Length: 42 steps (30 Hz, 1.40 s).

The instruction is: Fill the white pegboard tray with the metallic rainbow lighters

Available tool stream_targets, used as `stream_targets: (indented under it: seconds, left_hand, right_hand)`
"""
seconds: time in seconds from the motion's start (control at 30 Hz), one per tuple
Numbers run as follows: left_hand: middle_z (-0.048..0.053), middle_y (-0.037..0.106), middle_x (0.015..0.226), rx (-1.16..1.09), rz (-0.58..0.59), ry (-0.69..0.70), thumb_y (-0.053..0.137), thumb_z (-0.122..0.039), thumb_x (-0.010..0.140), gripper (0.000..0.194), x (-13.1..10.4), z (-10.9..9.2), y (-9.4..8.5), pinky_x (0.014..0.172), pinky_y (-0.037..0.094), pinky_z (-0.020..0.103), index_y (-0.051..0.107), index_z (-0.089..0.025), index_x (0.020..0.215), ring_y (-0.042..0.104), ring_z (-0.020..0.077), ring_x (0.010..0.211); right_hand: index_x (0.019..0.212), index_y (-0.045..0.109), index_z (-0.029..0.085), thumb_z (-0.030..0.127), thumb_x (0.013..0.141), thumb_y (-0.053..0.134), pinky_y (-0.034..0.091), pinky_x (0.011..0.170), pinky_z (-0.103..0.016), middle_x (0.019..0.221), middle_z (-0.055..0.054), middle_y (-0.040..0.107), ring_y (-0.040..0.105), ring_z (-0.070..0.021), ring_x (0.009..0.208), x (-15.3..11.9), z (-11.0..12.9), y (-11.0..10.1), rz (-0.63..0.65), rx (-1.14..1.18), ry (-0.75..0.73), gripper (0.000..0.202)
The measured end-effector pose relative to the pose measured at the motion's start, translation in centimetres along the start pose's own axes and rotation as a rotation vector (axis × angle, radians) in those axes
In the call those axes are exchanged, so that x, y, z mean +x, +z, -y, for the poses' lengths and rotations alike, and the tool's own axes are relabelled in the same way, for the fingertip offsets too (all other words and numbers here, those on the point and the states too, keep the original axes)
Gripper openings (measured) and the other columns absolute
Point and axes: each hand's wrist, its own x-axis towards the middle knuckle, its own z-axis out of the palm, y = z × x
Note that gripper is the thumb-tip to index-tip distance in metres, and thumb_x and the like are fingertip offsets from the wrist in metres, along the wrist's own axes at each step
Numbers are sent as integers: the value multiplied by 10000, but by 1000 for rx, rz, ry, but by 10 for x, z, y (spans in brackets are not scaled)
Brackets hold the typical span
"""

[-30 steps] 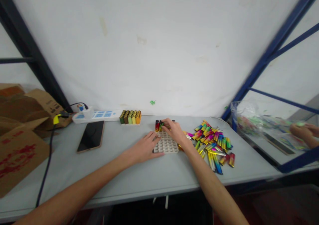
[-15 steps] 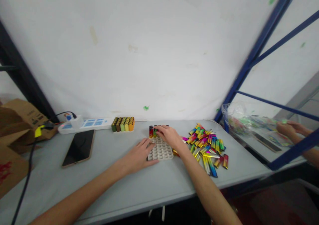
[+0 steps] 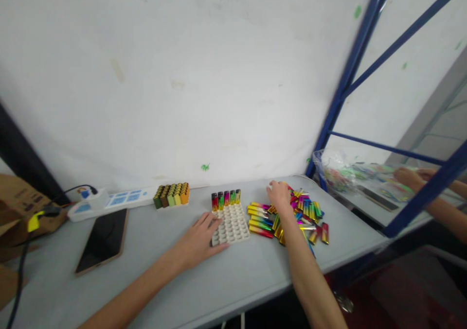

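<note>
A white tray with rows of round-edged slots lies on the table. Several shiny rainbow lighter casings with dark tops stand upright along its far row. My left hand rests at the tray's left side, fingers spread and touching its edge, the thumb by the near corner. To the right, my right hand is over the far left part of a loose pile of metallic lighter casings. Its fingers are bent together, and whatever is under them is hidden. Several casings lie side by side between tray and pile.
A block of green, brown and orange lighters stands left of the tray. Farther left are a phone, a power strip and paper bags. Blue rack posts rise at right; beyond them another person's hands work by a plastic bag.
My right hand has left the tray's far row and moved right to the pile, uncovering the upright casings. My left hand stays at the tray. The view has shifted right.
</note>
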Motion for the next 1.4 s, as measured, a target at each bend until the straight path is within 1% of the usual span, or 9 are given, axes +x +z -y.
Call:
stream_targets:
  seconds: [0.07, 0.2, 0.33, 0.47, 0.6, 0.8, 0.97, 1.17, 1.4]
  left_hand:
    - [146, 584, 1329, 8, 0, 0, 629, -609, 909, 632, 0, 1, 0, 1121, 445, 494, 574, -183, 1372, 501, 326, 1305]
    - [138, 585, 1331, 10, -9, 24, 619, -604, 920, 599, 0, 2, 1, 1118, 449, 501, 582, -193, 1355, 501, 325, 1301]
    - [139, 581, 1327, 9, -5, 15, 620, -601, 921, 588, 0, 1, 0, 1114, 450, 508, 590, -191, 1341, 502, 334, 1297]
    - [128, 584, 1316, 1, -14, 26, 623, -588, 924, 568, 0, 1, 0, 1113, 450, 492, 585, -208, 1343, 509, 321, 1288]
    - [133, 583, 1319, -8, -14, 23, 631, -595, 916, 590, 0, 1, 0, 1120, 441, 497, 579, -204, 1355, 507, 321, 1293]
    - [145, 569, 1353, -2, 23, -7, 626, -611, 914, 623, 0, -1, -3, 1141, 424, 489, 582, -183, 1365, 478, 330, 1336]
    - [144, 568, 1355, -5, 20, -1, 640, -597, 911, 643, 0, -2, -4, 1144, 423, 481, 566, -172, 1387, 478, 327, 1335]
    - [152, 575, 1341, 4, 40, -14, 683, -568, 895, 641, 1, -6, -8, 1133, 431, 497, 577, -158, 1376, 488, 337, 1318]
    - [144, 589, 1316, 12, 48, -12, 711, -591, 871, 670, 1, -7, -9, 1120, 443, 484, 578, -168, 1373, 503, 334, 1297]
  right_hand:
    - [1190, 707, 151, 240, 953, 534, 496, 900, -373, 1161, -230, 707, 683, -306, 1100, 0, -5, 9, 56, -8, 22, 306]
    - [1163, 720, 107, 110, 923, 507, 494, 910, -368, 1087, -239, 727, 696, -299, 1075, -1, 0, 24, 99, 38, -52, 320]
    - [1256, 677, 136, 24, 896, 490, 462, 982, -301, 1157, -165, 716, 661, -221, 1139, 1, 13, 29, 127, 113, -205, 421]
    - [1249, 680, 190, 36, 865, 581, 396, 1061, -232, 1279, -97, 651, 606, -161, 1208, 2, 22, 32, 147, 188, -354, 425]
    - [1288, 642, 142, 33, 868, 552, 416, 1044, -288, 1297, -160, 615, 603, -210, 1203, 2, 24, 38, 134, 212, -315, 444]
    - [1410, 524, 68, -65, 805, 492, 456, 1001, -354, 1154, -194, 697, 644, -266, 1134, 0, 22, 40, 135, 254, -260, 620]
    - [1378, 546, 141, 33, 842, 594, 497, 985, -316, 1187, -127, 692, 662, -196, 1076, 1, 25, 25, 137, 374, -356, 549]
    - [1258, 607, 228, 246, 854, 692, 573, 779, -287, 1035, -51, 697, 690, -177, 940, -14, 42, 0, 211, 892, -545, 414]
    - [1123, 640, 213, 378, 842, 746, 579, 794, -306, 965, -35, 716, 698, -167, 833, -27, 55, -7, 258, 1016, -672, 343]
